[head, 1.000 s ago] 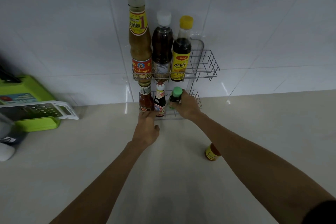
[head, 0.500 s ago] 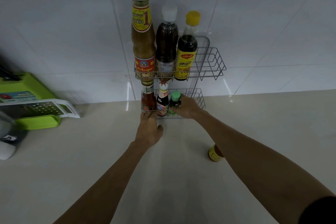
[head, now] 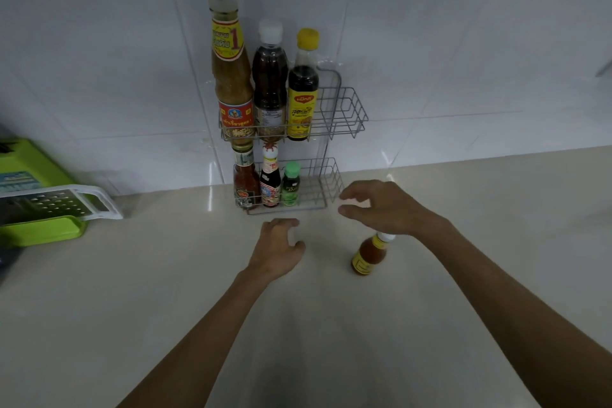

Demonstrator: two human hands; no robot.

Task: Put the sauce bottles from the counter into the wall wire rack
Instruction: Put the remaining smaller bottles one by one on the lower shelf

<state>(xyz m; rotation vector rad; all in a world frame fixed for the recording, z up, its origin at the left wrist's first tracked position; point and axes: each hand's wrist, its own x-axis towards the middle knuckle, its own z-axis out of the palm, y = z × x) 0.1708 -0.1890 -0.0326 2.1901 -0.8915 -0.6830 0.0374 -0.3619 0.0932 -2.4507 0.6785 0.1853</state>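
A two-tier wire rack [head: 344,116] hangs on the tiled wall. Its upper shelf holds three tall bottles: a tan sauce [head: 231,76], a dark one with a white cap [head: 270,83] and a yellow-capped one [head: 302,89]. On the lower shelf stand a red sauce bottle [head: 245,180], a dark bottle with a red-white label [head: 270,180] and a small green-capped bottle [head: 290,187]. One orange sauce bottle with a yellow label [head: 369,253] stands on the counter. My right hand [head: 384,205] hovers open just above it. My left hand [head: 276,247] rests open on the counter below the rack.
A green box [head: 33,172] with a white-framed grater [head: 63,205] on a green tray sits at the left of the beige counter [head: 165,275]. The right parts of both rack shelves hold nothing.
My right hand has let go of the green-capped bottle, which now stands in the lower shelf, and has drawn back to the right over the orange bottle. My left hand has pulled back slightly.
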